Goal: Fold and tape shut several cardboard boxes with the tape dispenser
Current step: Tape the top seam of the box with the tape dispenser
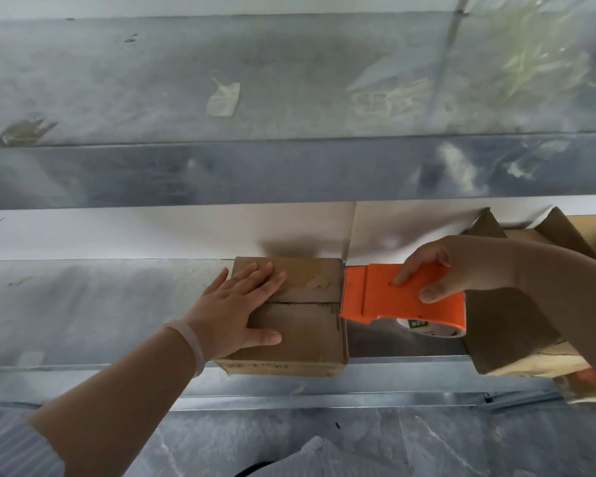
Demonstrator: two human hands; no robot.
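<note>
The bench (100, 304) is carrying the cardboard box (307, 325), its seam bare. The tape dispenser (386, 294) is touching the box's right edge, the fingers of the right hand (455, 266) clenching round it. The left hand (234, 311) is pressing flat on the box top — fingers straight. Too light a press, and the box risks sliding away, skewing the tape.

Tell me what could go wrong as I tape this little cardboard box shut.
1. Your left hand lies flat across the flap seam of the small brown cardboard box, in the path of the orange plastic tape dispenser that your right hand holds; its cutter could catch your fingers.
2. The box sits near the front edge of the grey metal bench; a hard pull might slide it off.
</note>
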